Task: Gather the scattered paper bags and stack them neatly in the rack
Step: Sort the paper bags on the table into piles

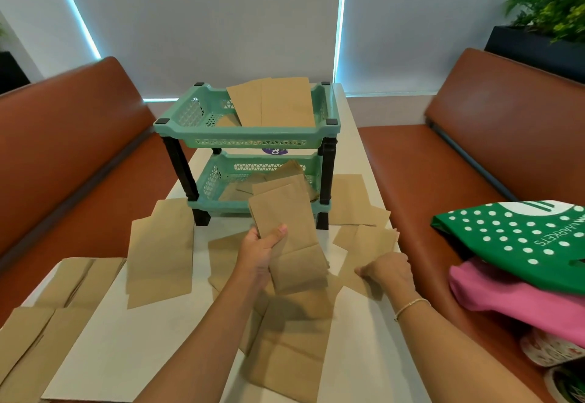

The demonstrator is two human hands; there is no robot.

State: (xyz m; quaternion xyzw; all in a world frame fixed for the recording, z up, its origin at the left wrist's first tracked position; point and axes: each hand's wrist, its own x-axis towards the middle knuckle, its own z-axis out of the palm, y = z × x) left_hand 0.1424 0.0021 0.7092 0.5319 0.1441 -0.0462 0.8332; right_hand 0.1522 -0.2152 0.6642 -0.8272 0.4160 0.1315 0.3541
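Seen from the head camera, a person sat at a white desk (133,349) between two brown padded benches (72,149), with flat brown paper bags scattered across the surface. The left hand (261,252) gripped a small sheaf of bags (289,238), thumb pressed over the front and fingers curled behind, holding it raised above the desk just in front of the rack's lower tier. The right hand (391,271) lay on a bag at the desk's right edge (364,250), its fingers curled at the bag's border as if pinching it; a thin bracelet (410,306) circled that wrist. The two-tier mint-green rack (247,140) on black posts stood at the far end of the desk, with several bags (275,103) leaning in its top basket and more lying loosely in the lower one (285,178). Other bags lay flat to the left (161,254), near the front (285,355) and beside the rack's right leg (351,200). On the right bench rested a green polka-dot bag (519,244) over a pink one (512,298).
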